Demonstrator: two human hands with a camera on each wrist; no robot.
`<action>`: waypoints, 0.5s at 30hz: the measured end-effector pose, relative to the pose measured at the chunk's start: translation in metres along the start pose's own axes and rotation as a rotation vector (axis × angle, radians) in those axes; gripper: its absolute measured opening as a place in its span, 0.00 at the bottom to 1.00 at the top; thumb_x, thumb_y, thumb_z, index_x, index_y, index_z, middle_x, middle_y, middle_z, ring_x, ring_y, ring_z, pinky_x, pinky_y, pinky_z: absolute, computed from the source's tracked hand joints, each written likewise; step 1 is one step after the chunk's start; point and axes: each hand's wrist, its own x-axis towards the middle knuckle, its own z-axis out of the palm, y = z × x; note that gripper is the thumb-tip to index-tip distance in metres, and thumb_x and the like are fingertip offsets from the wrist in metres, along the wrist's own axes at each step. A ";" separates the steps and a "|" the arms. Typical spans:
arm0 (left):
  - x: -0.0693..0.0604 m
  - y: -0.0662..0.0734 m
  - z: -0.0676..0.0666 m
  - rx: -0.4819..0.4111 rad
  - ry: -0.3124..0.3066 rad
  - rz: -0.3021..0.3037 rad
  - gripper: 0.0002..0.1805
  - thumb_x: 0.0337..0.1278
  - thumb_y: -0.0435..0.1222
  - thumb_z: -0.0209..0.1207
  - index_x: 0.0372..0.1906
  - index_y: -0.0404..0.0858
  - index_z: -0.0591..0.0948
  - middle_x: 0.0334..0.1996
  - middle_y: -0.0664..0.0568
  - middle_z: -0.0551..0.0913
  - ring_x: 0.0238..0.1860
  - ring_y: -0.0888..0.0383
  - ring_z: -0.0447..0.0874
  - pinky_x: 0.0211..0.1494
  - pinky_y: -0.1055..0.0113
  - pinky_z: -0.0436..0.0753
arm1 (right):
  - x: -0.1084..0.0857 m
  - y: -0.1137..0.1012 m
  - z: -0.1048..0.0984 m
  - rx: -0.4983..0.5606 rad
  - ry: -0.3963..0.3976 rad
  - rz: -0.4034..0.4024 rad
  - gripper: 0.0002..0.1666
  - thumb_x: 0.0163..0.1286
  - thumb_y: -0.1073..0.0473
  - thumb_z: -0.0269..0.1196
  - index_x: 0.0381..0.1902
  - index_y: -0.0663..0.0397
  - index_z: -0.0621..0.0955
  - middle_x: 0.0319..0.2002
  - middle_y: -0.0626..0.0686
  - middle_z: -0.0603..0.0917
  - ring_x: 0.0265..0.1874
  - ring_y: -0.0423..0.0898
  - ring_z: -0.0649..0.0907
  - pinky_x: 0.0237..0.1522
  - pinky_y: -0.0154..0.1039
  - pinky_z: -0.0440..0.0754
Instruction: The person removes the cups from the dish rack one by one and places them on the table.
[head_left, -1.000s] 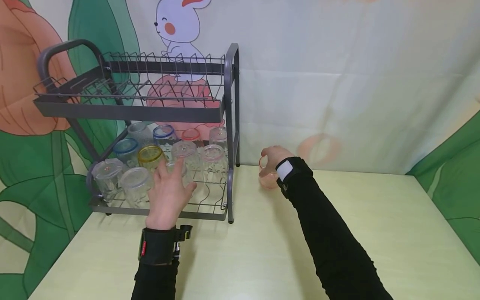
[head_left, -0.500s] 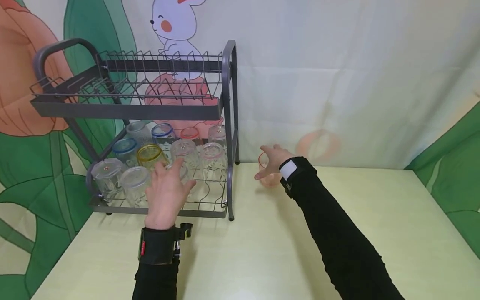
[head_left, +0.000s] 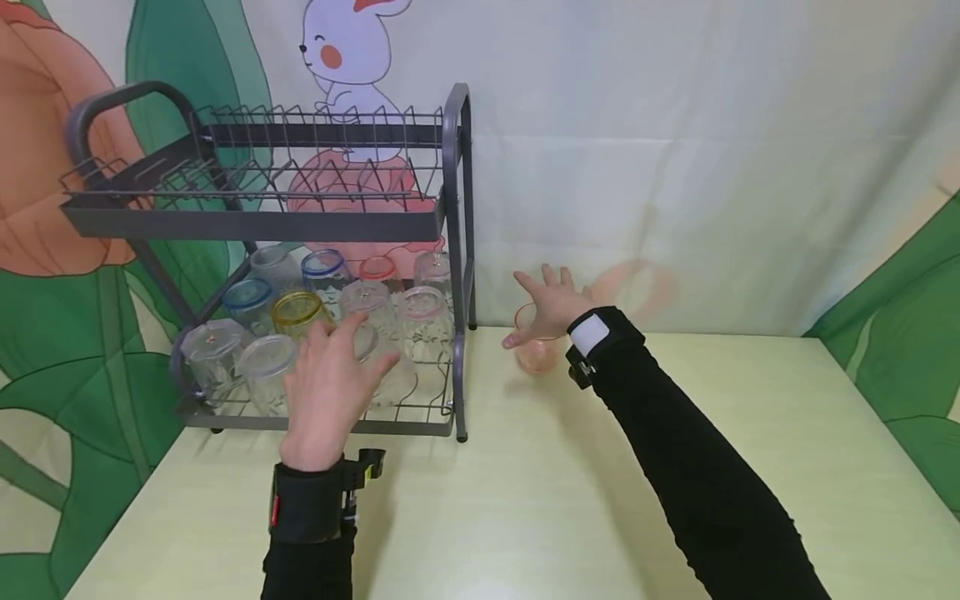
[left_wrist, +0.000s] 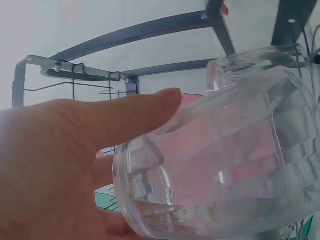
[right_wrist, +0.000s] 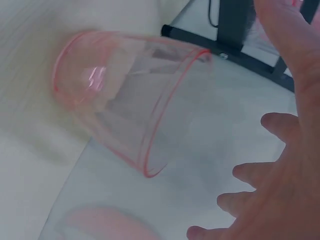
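Observation:
In the head view, my left hand (head_left: 324, 387) reaches into the lower shelf of the dish rack, thumb and fingers spread around a clear drinking glass (head_left: 388, 385) that stands mouth down. The left wrist view has the thumb along this faceted glass (left_wrist: 225, 165), with other fingers partly behind it; firm contact cannot be made out. My right hand (head_left: 557, 308) is beside an upright pink-tinted glass (head_left: 536, 357) on the table, right of the rack. From the right wrist, the pink glass (right_wrist: 130, 95) stands apart from the spread fingertips (right_wrist: 246, 176).
The dark two-tier rack (head_left: 255, 223) stands at the left. Its lower shelf has several upside-down glasses, including a yellow-tinted one (head_left: 296, 308) and a blue-rimmed one (head_left: 324, 265). Behind the pale table (head_left: 510, 500) hangs a printed curtain (head_left: 675, 167).
My right hand has let go of the pink glass, its fingers spreading and lifting away to the upper right. The left hand has shifted slightly, its thumb spread wider.

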 end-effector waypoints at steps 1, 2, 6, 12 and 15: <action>0.000 0.001 -0.001 -0.006 0.000 0.002 0.35 0.57 0.49 0.66 0.68 0.40 0.72 0.53 0.33 0.71 0.47 0.37 0.73 0.35 0.43 0.77 | -0.001 0.000 0.000 0.009 0.010 -0.011 0.70 0.47 0.27 0.72 0.79 0.37 0.48 0.77 0.63 0.40 0.74 0.66 0.39 0.66 0.72 0.46; 0.000 0.002 -0.001 -0.011 0.000 0.004 0.35 0.57 0.50 0.66 0.68 0.40 0.72 0.53 0.34 0.71 0.47 0.37 0.73 0.35 0.43 0.77 | -0.001 0.000 0.000 0.018 0.021 -0.024 0.70 0.47 0.27 0.72 0.79 0.37 0.48 0.77 0.63 0.41 0.74 0.65 0.39 0.66 0.72 0.45; 0.000 0.005 -0.004 -0.024 -0.007 0.004 0.35 0.58 0.50 0.66 0.67 0.41 0.73 0.54 0.34 0.71 0.48 0.37 0.74 0.35 0.42 0.78 | -0.006 0.000 -0.001 0.053 0.068 -0.077 0.67 0.49 0.28 0.71 0.79 0.38 0.50 0.77 0.63 0.43 0.74 0.65 0.40 0.66 0.72 0.46; 0.000 0.007 -0.007 -0.038 0.009 0.019 0.34 0.58 0.52 0.65 0.66 0.41 0.74 0.53 0.34 0.73 0.45 0.36 0.76 0.36 0.44 0.78 | -0.015 -0.002 -0.005 0.141 0.144 -0.130 0.66 0.50 0.29 0.72 0.79 0.41 0.52 0.76 0.64 0.45 0.74 0.65 0.42 0.66 0.72 0.48; -0.001 0.007 -0.008 -0.055 0.010 0.027 0.34 0.58 0.52 0.65 0.66 0.40 0.74 0.53 0.33 0.73 0.41 0.36 0.77 0.36 0.44 0.78 | -0.023 -0.003 -0.003 0.211 0.186 -0.161 0.66 0.50 0.29 0.71 0.78 0.42 0.52 0.76 0.65 0.45 0.74 0.65 0.41 0.66 0.70 0.49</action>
